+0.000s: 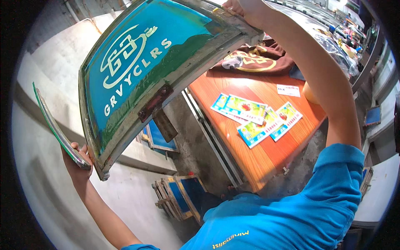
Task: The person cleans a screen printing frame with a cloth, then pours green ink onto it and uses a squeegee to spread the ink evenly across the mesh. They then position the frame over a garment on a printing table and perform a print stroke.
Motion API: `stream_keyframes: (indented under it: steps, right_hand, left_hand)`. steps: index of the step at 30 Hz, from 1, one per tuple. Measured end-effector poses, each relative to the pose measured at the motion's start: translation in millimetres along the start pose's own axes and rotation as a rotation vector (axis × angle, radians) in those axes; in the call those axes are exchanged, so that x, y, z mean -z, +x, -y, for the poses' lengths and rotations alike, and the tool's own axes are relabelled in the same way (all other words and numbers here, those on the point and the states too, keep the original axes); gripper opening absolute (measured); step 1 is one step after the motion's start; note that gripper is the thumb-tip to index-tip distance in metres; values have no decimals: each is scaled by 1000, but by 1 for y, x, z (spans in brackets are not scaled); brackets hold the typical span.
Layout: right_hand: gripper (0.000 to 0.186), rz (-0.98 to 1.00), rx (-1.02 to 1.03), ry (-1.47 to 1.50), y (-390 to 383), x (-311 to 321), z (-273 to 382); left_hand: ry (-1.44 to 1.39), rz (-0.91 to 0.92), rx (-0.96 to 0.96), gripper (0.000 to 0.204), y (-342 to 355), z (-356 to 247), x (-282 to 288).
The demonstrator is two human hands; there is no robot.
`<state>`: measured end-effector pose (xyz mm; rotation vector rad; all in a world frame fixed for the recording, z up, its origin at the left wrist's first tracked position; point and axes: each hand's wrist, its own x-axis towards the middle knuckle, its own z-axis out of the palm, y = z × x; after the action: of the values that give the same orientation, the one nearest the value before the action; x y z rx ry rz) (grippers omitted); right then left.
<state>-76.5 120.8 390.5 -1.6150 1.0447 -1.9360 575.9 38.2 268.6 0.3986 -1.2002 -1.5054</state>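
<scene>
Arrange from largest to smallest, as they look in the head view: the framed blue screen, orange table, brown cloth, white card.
1. Framed blue screen, enlarged by nearness
2. Orange table, partly covered
3. Brown cloth
4. White card

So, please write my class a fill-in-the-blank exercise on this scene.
The left hand holds a strip edged in ____.
At the end nearer the table, the framed screen is in the ____ hand.
The paper slips lie on a table coloured ____.
The garment on it is mainly ____.

Answers: green; right; orange; brown.

R fingers (pixel 234 6) on print scrn (pixel 143 75)
</scene>
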Motion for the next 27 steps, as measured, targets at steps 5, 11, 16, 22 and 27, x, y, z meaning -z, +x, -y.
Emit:
stream_keyframes:
  steps: [5, 11, 16, 22, 27]
  right_hand:
    - [56, -190, 26, -101, -23, -24, 24]
    - [55, -281, 282, -219, -82, -27, 16]
    - [54, -372, 245, -218, -133, -85, 43]
    - [68, -251, -82, -140, -271, -168, 65]
    - [79, -313, -3, -78, -324, -207, 57]
  left_hand:
    - [3, 177, 69, 31, 23, 3, 27]
    - [10, 497, -63, 26, 33, 2, 90]
    - [-67, 600, -91, 32, 72, 0, 142]
    - [-18, 559, 111, 60, -4, -39, 179]
    - [-308, 529, 138, 63, -1, -38, 180]
